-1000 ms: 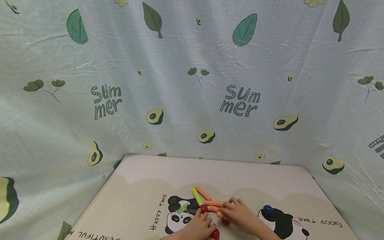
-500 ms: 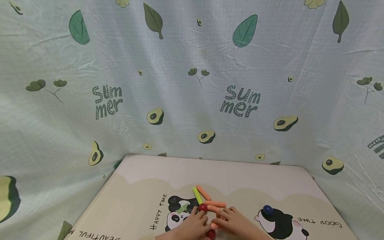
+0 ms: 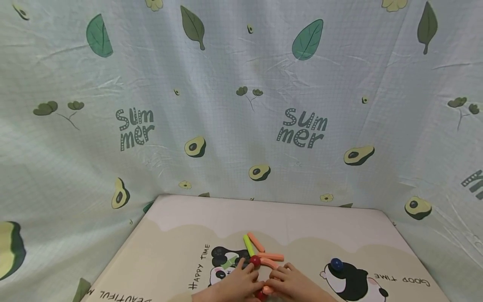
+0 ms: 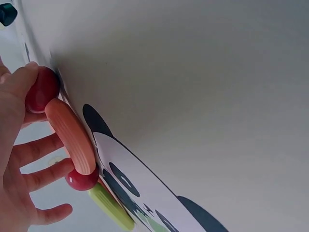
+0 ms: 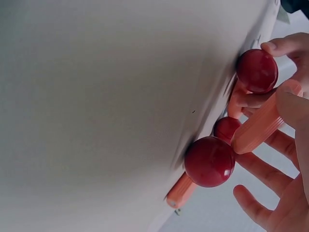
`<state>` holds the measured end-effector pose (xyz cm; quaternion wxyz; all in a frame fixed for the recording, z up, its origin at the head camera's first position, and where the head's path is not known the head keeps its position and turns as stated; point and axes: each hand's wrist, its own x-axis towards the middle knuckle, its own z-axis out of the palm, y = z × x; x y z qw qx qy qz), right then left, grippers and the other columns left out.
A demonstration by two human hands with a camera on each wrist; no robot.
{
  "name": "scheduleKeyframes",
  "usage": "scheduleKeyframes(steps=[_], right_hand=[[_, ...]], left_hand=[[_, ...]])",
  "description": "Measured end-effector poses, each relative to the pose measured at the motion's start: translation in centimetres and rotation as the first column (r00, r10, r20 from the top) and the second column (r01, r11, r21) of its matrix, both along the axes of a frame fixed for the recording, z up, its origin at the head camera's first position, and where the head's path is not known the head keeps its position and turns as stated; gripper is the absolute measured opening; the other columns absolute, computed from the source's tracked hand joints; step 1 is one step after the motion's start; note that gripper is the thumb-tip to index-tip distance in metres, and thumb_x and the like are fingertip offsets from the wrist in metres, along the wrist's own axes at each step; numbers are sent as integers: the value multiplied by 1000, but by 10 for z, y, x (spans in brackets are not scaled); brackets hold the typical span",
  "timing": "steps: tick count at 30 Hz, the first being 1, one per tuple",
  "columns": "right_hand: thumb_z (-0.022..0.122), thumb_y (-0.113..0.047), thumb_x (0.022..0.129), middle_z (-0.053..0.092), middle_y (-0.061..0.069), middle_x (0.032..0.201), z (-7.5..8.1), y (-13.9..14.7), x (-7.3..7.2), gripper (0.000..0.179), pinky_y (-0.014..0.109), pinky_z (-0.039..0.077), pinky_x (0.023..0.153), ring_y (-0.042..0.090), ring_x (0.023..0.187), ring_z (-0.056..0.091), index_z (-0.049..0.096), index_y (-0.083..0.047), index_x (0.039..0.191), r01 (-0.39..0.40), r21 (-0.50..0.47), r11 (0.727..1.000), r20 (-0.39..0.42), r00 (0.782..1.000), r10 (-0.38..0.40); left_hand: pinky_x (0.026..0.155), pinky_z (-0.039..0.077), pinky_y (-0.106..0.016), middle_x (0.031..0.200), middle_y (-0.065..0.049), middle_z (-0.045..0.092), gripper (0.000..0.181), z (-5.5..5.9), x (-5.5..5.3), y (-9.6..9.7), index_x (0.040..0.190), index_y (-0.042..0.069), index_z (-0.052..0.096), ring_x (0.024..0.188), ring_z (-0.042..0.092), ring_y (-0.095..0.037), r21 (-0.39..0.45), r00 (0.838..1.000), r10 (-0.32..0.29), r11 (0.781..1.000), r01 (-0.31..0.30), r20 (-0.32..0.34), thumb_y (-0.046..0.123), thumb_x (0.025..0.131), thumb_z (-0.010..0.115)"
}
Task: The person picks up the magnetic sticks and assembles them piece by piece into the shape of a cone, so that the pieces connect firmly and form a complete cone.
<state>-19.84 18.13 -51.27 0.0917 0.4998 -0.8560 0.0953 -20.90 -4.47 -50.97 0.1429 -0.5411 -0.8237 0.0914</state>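
Note:
My left hand (image 3: pixel 239 283) grips a shiny red ball (image 4: pixel 42 89) between thumb and finger. A curved orange rod (image 4: pixel 72 137) joins that ball to a second red ball (image 4: pixel 82 179); the left hand's other fingers spread beside it. My right hand (image 3: pixel 290 283) pinches a ridged orange stick (image 5: pixel 260 123) with its thumb against the fingers. One end of that stick meets a third red ball (image 5: pixel 210 162). The two hands are close together. In the head view they hide much of the pieces between them.
A yellow-green stick (image 3: pixel 249 245) and several orange sticks (image 3: pixel 271 256) fan out from the far red ball. A dark blue ball (image 3: pixel 337 264) sits to the right on the panda-printed table (image 3: pixel 181 235). A patterned curtain (image 3: pixel 226 126) hangs behind.
My right hand has come nearer and leftward with the orange stick and its red ball, closing on the left hand. The left hand shifts slightly, staying by its ball.

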Motion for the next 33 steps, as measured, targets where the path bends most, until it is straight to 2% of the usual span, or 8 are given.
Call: scheduleKeyframes(steps=[3, 6, 11, 17, 21, 25, 29, 33], right_hand=[[40, -37, 93, 50, -19, 91, 0, 0, 0, 23, 36, 43, 71, 2, 92, 45, 53, -33, 111, 5, 23, 1000, -9, 1000, -5], [39, -39, 93, 49, -18, 88, 0, 0, 0, 23, 41, 44, 71, 4, 91, 44, 53, -34, 110, 22, 58, 998, -25, 999, -20], [38, -44, 91, 49, -17, 87, 1, 0, -2, 26, 37, 42, 72, 5, 88, 42, 55, -35, 108, 33, 122, 992, -56, 998, -27], [35, -46, 91, 47, -17, 85, 1, 0, -4, 26, 42, 44, 75, 5, 87, 41, 55, -36, 104, 31, 148, 988, -74, 997, -20], [36, -49, 90, 49, -17, 84, 3, -1, -4, 29, 43, 45, 75, 6, 85, 40, 58, -34, 102, 35, 165, 986, -73, 997, -23], [38, -50, 88, 50, -16, 82, 4, -3, -3, 31, 38, 44, 74, 5, 83, 38, 59, -32, 102, 41, 156, 987, -64, 997, -31], [38, -50, 88, 48, -16, 80, 3, -4, -3, 29, 35, 41, 73, 4, 81, 37, 60, -32, 98, 40, 131, 991, -91, 995, -28], [39, -50, 88, 46, -15, 78, 3, -6, -4, 29, 36, 41, 74, 5, 81, 37, 61, -31, 93, 53, 147, 988, -108, 993, -38]], left_hand=[[83, 45, -45, 96, 9, 59, 39, 0, -1, 0, 112, 31, 53, 97, 50, -11, -1, 999, -1, 1000, 1, 35, 56, 87, 36], [84, 44, -47, 97, 9, 59, 38, 0, -3, 0, 111, 32, 53, 99, 50, -12, -8, 998, 5, 1000, -5, 68, 57, 88, 35], [85, 44, -49, 99, 9, 58, 38, 1, -5, -1, 110, 32, 54, 101, 49, -12, -30, 990, 36, 999, -32, 135, 57, 87, 37], [86, 43, -49, 99, 10, 58, 38, 2, -6, -3, 110, 32, 55, 101, 48, -11, -39, 985, 52, 998, -46, 166, 57, 88, 36], [85, 44, -49, 98, 10, 57, 36, 3, -7, -4, 109, 32, 56, 101, 48, -11, -30, 988, 50, 998, -46, 147, 55, 88, 37], [84, 44, -49, 97, 9, 57, 34, 4, -7, -5, 108, 30, 57, 100, 49, -11, -11, 991, 35, 999, -34, 126, 53, 88, 41], [84, 44, -49, 97, 9, 57, 34, 4, -8, -6, 108, 29, 56, 101, 49, -11, -4, 990, 35, 999, -34, 140, 52, 88, 41], [83, 45, -49, 94, 9, 55, 32, 2, -10, -7, 106, 29, 56, 98, 48, -11, 5, 992, 30, 1000, -31, 120, 51, 88, 42]])
